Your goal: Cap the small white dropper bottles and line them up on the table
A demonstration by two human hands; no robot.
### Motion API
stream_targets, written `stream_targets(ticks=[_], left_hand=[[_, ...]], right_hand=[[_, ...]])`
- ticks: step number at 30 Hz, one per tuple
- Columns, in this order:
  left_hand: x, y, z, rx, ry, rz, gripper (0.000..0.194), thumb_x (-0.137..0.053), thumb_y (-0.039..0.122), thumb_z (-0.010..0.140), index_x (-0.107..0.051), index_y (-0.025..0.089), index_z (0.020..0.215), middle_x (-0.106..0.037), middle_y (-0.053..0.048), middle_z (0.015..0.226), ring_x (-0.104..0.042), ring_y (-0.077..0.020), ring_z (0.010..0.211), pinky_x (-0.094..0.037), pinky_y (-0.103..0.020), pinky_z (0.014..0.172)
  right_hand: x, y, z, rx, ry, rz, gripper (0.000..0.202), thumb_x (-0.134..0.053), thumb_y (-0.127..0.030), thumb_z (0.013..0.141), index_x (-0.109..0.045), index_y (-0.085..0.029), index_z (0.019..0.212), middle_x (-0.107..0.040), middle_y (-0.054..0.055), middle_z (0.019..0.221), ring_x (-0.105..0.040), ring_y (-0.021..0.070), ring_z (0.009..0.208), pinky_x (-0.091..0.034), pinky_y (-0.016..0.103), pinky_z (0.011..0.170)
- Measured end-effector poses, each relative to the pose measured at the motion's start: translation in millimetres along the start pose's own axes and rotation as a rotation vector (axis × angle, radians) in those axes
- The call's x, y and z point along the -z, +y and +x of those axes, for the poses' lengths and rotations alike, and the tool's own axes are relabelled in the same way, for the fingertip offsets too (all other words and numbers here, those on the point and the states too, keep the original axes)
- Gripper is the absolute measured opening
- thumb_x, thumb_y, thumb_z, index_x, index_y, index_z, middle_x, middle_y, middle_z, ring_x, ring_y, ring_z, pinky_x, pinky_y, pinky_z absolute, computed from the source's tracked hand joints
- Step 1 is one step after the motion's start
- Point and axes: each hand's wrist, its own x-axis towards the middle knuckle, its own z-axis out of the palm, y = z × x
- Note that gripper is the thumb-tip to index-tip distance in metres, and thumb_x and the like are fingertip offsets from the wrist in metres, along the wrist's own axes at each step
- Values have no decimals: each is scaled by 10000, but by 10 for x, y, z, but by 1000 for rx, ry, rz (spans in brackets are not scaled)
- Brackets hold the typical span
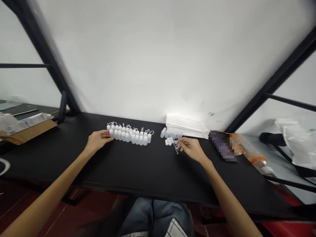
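Several small white bottles (133, 138) with caps and thin loops stand upright in close rows on the black table. My left hand (97, 141) rests at the left end of these rows, fingers stretched toward the end bottle and thumb apart. My right hand (191, 147) is closed in a pinch at a small pile of white loops (176, 146). Just left of those fingers lies a cluster of round white caps (169, 141). Behind the caps are several more small bottles (163, 132) without visible loops, some of them lying down. The fingertips of my right hand are partly hidden.
A stack of white sheets or bags (187, 126) lies against the wall. A blurred-out dark item (223, 146) and a clear bag with orange print (254, 158) are at the right. An open cardboard box (34, 128) stands at the left. Black frame bars slope up both sides.
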Motion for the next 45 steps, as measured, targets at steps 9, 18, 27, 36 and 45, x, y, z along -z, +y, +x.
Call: stream_targets(ticks=[9, 18, 27, 36, 45], left_hand=[[342, 402, -248, 92, 3, 335, 322, -701, 507, 679, -702, 210, 805, -723, 52, 680, -703, -314, 825, -538, -386, 836], [-394, 1272, -554, -213, -931, 225, 365, -571, 478, 857, -737, 168, 759, -721, -10, 635, -638, -146, 567, -517, -237, 633], [-1656, 1396, -750, -424, -1221, 114, 324, -582, 414, 875, -726, 133, 804, -667, -24, 583, -597, -99, 464, -461, -175, 496], [-1719, 1132, -745, -281, -1028, -156, 414, -564, 472, 878, -678, 105, 724, -651, -48, 602, -587, -105, 447, -470, -194, 446], [-1773, 1131, -800, -226, -865, -145, 445, -520, 514, 893, -674, 103, 819, -654, -41, 590, -571, -103, 391, -468, -197, 405]], right_hand=[[128, 95, 22, 24, 190, -290, 169, -516, -190, 861, -685, -185, 874, -706, 36, 750, -642, 163, 661, -434, 234, 613], [54, 166, 64, -58, 329, -495, 293, -536, -211, 877, -625, -208, 1156, -677, 60, 1087, -656, 182, 781, -433, 259, 597], [-36, 361, 319, -24, 300, -512, 263, -530, -229, 893, -645, -218, 1129, -649, 83, 1122, -598, 250, 1044, -498, 320, 760], [64, 287, 269, -139, 351, -323, 139, -579, -240, 823, -673, -220, 923, -727, 31, 951, -670, 236, 855, -514, 356, 762], [249, 81, 179, -131, 363, 406, 272, -730, -390, 717, -666, -164, 855, -680, 61, 808, -660, 209, 777, -535, 266, 536]])
